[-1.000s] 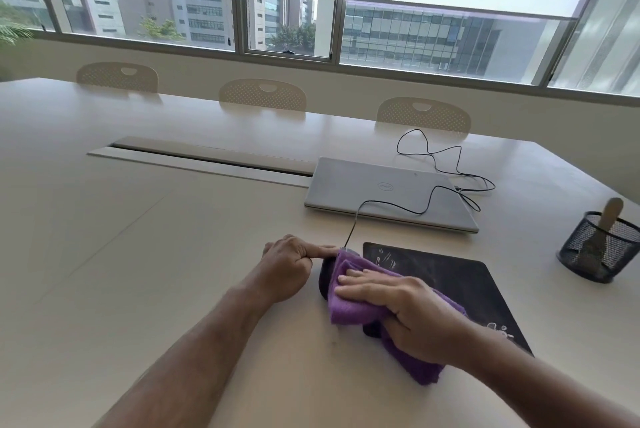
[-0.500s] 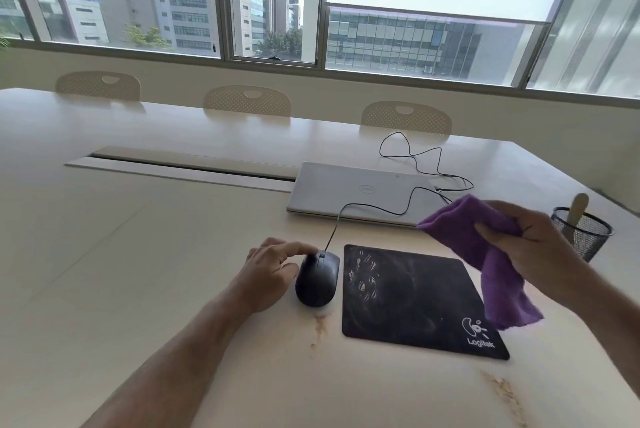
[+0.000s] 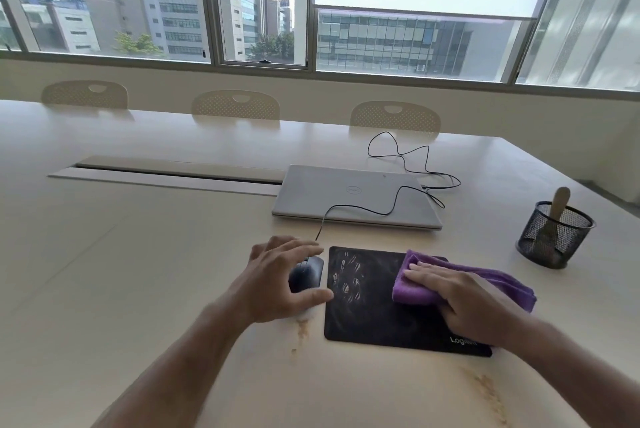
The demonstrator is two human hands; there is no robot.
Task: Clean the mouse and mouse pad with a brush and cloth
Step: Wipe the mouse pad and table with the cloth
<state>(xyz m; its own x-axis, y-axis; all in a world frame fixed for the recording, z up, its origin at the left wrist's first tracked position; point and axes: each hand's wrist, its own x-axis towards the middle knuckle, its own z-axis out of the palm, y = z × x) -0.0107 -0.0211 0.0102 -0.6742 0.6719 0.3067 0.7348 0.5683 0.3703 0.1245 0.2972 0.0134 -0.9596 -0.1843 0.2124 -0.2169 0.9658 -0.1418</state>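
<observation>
The right hand (image 3: 474, 303) has come down from the air, where it held the purple cloth (image 3: 460, 283) half a second ago, and now presses the folded cloth flat onto the right half of the black mouse pad (image 3: 367, 306), fingers stretched out over it, palm down. The left hand (image 3: 280, 278) has closed in on the black mouse (image 3: 306, 271): earlier only a fingertip touched its far end, now the hand is cupped loosely over it, fingers spread above and thumb along its near side. The mouse sits just beside the pad's left edge, its cable (image 3: 381, 209) running over a closed grey laptop (image 3: 353, 197) farther back on the counter (image 3: 138, 271). Pale scuffs mark the pad's left half. Toward the counter's right edge a black mesh cup (image 3: 554, 240) holds the wooden-handled brush (image 3: 559, 202). Brownish stains lie on the counter near its front edge.
</observation>
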